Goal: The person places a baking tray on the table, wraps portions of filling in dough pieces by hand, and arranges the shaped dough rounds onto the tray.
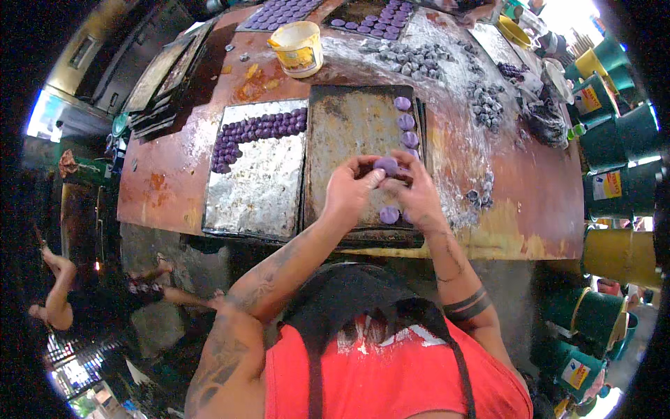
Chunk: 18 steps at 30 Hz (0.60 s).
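Over the dark baking tray (335, 126), my left hand (351, 187) and my right hand (414, 194) meet with a light purple dough piece (386, 165) pinched between their fingers. The fingers are curled around it, and those of the right hand are slightly blurred. Several flattened purple dough rounds (405, 121) line the right side of this tray, some partly hidden by my right hand; another round (389, 214) lies below my hands. To the left is a silvery tray (255, 199), bearing rows of small dark purple balls (259, 127) in its upper part.
A yellow-white bucket (297, 50) stands behind the trays. Floury dough lumps (419, 61) lie scattered on the reddish table (167, 178). Filled trays (380, 19) are at the far edge, stacked trays (167, 73) at left. Green buckets (624, 136) line the right. Another person (105, 300) is lower left.
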{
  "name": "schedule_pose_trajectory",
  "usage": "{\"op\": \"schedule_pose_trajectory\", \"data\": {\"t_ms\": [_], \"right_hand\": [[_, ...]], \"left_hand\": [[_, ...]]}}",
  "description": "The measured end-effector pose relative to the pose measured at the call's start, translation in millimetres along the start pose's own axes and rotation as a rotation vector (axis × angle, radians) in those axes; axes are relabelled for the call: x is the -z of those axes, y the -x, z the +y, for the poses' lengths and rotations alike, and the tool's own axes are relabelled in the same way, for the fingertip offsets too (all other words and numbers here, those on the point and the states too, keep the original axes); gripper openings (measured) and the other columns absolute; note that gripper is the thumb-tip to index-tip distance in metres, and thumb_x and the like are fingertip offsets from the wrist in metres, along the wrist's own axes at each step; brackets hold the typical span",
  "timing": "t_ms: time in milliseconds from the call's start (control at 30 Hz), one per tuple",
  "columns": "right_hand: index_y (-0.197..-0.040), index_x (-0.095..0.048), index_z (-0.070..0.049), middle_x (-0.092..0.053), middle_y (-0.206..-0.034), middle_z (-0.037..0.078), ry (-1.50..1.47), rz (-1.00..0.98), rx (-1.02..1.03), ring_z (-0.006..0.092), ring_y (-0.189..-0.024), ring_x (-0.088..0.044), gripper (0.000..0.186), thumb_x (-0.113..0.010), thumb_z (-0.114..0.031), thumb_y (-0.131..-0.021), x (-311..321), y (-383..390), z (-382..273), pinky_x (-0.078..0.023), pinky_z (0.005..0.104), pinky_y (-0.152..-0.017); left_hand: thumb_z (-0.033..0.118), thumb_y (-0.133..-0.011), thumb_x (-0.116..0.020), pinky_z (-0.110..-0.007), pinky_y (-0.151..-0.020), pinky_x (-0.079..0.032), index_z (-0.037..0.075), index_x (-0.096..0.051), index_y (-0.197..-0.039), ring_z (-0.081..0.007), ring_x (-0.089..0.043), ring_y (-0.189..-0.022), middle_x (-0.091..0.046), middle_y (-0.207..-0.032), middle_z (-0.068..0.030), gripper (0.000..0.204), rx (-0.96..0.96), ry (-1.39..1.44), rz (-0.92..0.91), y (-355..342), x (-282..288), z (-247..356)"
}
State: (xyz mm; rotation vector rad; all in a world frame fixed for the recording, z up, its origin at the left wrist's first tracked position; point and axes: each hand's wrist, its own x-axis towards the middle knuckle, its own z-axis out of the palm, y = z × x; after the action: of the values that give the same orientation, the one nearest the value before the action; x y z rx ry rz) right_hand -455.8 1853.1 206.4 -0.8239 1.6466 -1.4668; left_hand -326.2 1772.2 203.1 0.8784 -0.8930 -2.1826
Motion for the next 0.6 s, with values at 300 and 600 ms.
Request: {"op": "schedule_pose_trajectory", "data": {"t_ms": [300, 600], "right_hand": [[-0.112, -0.073, -0.006, -0.069, -0.102, 0.018, 1.059, 0.021, 0.416, 0.041, -0.099, -0.062, 0.03, -0.07, -0.01, -0.082, 19, -10, 106, -0.052, 0.049, -0.09], [-0.137, -0.06, 0.0, -0.058, -0.136, 0.024, 1.115, -0.186, 0.301, 0.0422, -0.127, -0.053, 0.053, -0.069, -0.022, -0.089, 4, 17, 92, -0.042, 0.0507, -0.107]], "left_hand": [[0.012, -0.088, -0.068, -0.044, -0.117, -0.038, -0.002, -0.052, -0.142, -0.0396, -0.051, -0.135, -0.057, -0.142, -0.0237, 0.058, -0.338, -1.177, -0.049, -6, 65, -46], [0.008, -0.095, -0.066, -0.033, -0.095, -0.053, 0.0, -0.064, -0.126, -0.0169, -0.067, -0.103, -0.072, -0.113, -0.0094, 0.032, 0.078, -0.9, -0.079, 15, 127, -24]]}}
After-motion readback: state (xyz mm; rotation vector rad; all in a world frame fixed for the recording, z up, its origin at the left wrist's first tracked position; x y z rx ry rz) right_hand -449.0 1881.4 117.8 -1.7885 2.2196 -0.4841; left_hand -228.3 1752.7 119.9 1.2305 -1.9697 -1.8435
